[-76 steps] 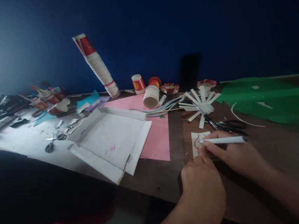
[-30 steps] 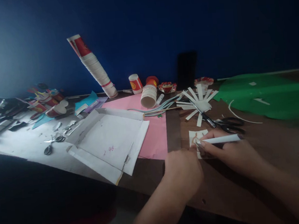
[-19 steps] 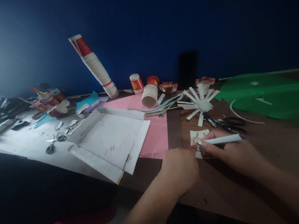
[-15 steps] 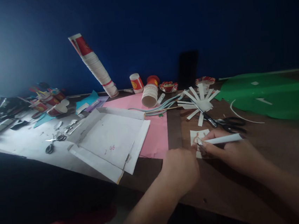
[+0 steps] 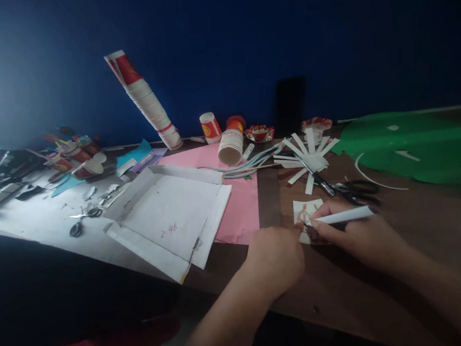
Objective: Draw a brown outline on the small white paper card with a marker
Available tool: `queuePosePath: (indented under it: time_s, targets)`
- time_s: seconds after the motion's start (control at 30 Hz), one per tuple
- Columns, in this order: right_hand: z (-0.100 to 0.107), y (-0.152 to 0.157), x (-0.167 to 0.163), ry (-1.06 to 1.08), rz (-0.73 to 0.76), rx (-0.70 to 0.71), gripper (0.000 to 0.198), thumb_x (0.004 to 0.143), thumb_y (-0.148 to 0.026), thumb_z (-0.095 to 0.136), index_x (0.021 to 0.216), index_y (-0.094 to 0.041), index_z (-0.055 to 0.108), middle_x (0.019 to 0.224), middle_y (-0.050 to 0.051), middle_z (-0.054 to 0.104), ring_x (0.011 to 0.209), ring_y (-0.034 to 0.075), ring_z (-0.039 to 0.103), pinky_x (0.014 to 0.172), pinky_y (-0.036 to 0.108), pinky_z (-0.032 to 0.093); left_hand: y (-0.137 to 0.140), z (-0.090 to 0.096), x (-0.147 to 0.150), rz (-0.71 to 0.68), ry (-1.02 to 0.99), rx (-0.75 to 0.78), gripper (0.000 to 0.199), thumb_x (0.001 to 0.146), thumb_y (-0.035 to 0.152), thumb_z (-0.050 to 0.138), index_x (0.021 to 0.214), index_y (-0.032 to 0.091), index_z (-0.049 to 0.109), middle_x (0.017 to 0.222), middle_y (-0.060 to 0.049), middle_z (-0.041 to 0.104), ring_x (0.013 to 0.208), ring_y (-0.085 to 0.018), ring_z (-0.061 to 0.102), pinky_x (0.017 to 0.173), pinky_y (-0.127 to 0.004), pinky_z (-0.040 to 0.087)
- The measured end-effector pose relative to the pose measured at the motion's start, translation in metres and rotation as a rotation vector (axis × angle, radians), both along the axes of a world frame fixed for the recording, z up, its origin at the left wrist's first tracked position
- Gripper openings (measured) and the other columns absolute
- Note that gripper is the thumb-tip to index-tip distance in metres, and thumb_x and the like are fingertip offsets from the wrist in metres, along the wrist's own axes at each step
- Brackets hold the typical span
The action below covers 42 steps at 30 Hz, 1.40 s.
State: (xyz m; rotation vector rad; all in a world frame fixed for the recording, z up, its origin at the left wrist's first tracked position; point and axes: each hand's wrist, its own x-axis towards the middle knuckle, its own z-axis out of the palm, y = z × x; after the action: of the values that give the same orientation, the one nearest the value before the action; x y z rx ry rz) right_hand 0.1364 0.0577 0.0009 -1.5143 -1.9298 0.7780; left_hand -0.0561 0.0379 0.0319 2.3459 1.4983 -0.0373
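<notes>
One small paper piece (image 5: 308, 215) lies flat on the brown desk (image 5: 386, 267), near the black scissors (image 5: 350, 190). It looks thin, light and bendy, so it could slide or tear; pressing its edge down seems best. The left hand (image 5: 277, 258) is curled at its edge. The right hand (image 5: 361, 236) grips a white pen (image 5: 340, 216), tip on the paper.

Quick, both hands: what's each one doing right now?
Left hand: closed, pressing the small paper piece down.
Right hand: closed on a white pen.
</notes>
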Motion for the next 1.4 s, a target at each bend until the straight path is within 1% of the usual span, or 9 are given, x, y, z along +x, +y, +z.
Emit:
queuePosePath:
  time_s: [0.23, 0.33, 0.43, 0.5, 0.63, 0.73, 1.03, 1.3, 1.4]
  targets:
    - [-0.002, 0.0, 0.0, -0.014, 0.011, 0.007, 0.018, 0.086, -0.039, 0.059, 0.074, -0.029, 0.067, 0.063, -0.002, 0.071, 0.057, 0.02, 0.063, 0.057, 0.031, 0.046, 0.001, 0.001, -0.001, 0.002, -0.019, 0.01, 0.047, 0.096, 0.024, 0.046, 0.14, 0.022, 0.064, 0.095, -0.01, 0.079, 0.083, -0.029, 0.076, 0.071, -0.038, 0.058]
    - [-0.002, 0.0, 0.0, -0.016, 0.0, -0.007, 0.017, 0.085, -0.039, 0.059, 0.075, -0.028, 0.067, 0.064, -0.002, 0.072, 0.058, 0.019, 0.063, 0.056, 0.03, 0.045, -0.001, 0.001, -0.003, 0.022, -0.065, 0.004, 0.047, 0.097, 0.023, 0.045, 0.14, 0.021, 0.063, 0.099, -0.01, 0.079, 0.085, -0.028, 0.075, 0.073, -0.038, 0.058]
    - [0.0, -0.001, 0.0, -0.026, -0.013, -0.009, 0.015, 0.083, -0.036, 0.059, 0.074, -0.027, 0.066, 0.064, -0.002, 0.071, 0.058, 0.018, 0.063, 0.055, 0.029, 0.044, -0.01, -0.001, -0.005, 0.112, -0.116, 0.016, 0.048, 0.098, 0.021, 0.044, 0.143, 0.02, 0.06, 0.105, -0.01, 0.078, 0.087, -0.025, 0.075, 0.076, -0.034, 0.058]
    - [0.0, -0.001, -0.001, -0.035, -0.015, 0.006, 0.015, 0.082, -0.037, 0.059, 0.073, -0.027, 0.066, 0.063, -0.002, 0.07, 0.057, 0.018, 0.062, 0.055, 0.03, 0.044, -0.02, -0.005, -0.004, 0.179, -0.08, 0.012, 0.049, 0.097, 0.02, 0.045, 0.145, 0.019, 0.059, 0.105, -0.011, 0.078, 0.086, -0.024, 0.075, 0.075, -0.033, 0.058]
    - [-0.001, 0.0, -0.001, -0.032, -0.018, 0.022, 0.017, 0.083, -0.04, 0.059, 0.073, -0.027, 0.065, 0.062, -0.001, 0.07, 0.056, 0.019, 0.062, 0.055, 0.03, 0.044, -0.039, -0.015, 0.004, 0.143, -0.056, -0.025, 0.052, 0.098, 0.021, 0.045, 0.148, 0.019, 0.055, 0.103, -0.01, 0.077, 0.087, -0.026, 0.074, 0.076, -0.036, 0.058]
    - [-0.003, 0.0, 0.001, -0.035, -0.017, 0.026, 0.018, 0.084, -0.039, 0.059, 0.073, -0.027, 0.065, 0.061, -0.002, 0.07, 0.056, 0.019, 0.061, 0.056, 0.031, 0.044, -0.046, -0.021, 0.012, 0.131, -0.028, -0.013, 0.055, 0.097, 0.02, 0.046, 0.152, 0.019, 0.051, 0.102, -0.011, 0.076, 0.086, -0.027, 0.074, 0.075, -0.038, 0.058]
    - [-0.005, 0.0, 0.0, -0.029, -0.012, 0.018, 0.018, 0.085, -0.04, 0.06, 0.074, -0.027, 0.065, 0.063, -0.002, 0.07, 0.057, 0.019, 0.062, 0.058, 0.031, 0.045, -0.041, -0.019, 0.021, 0.148, 0.053, -0.061, 0.059, 0.099, 0.018, 0.048, 0.157, 0.02, 0.043, 0.104, -0.011, 0.076, 0.089, -0.026, 0.074, 0.074, -0.034, 0.057]
    - [-0.005, -0.001, 0.0, -0.017, -0.006, 0.044, 0.018, 0.085, -0.039, 0.059, 0.073, -0.027, 0.063, 0.06, -0.003, 0.067, 0.056, 0.018, 0.06, 0.057, 0.03, 0.044, -0.04, -0.02, 0.024, 0.153, 0.094, -0.054, 0.06, 0.099, 0.017, 0.049, 0.159, 0.022, 0.041, 0.101, -0.012, 0.075, 0.084, -0.024, 0.074, 0.069, -0.03, 0.055]
    - [-0.005, -0.001, 0.0, -0.025, 0.001, 0.037, 0.018, 0.085, -0.039, 0.059, 0.073, -0.027, 0.063, 0.063, -0.002, 0.069, 0.058, 0.018, 0.062, 0.058, 0.031, 0.044, -0.04, -0.019, 0.025, 0.151, 0.107, -0.059, 0.061, 0.099, 0.017, 0.05, 0.159, 0.022, 0.04, 0.101, -0.012, 0.075, 0.084, -0.024, 0.074, 0.069, -0.03, 0.055]
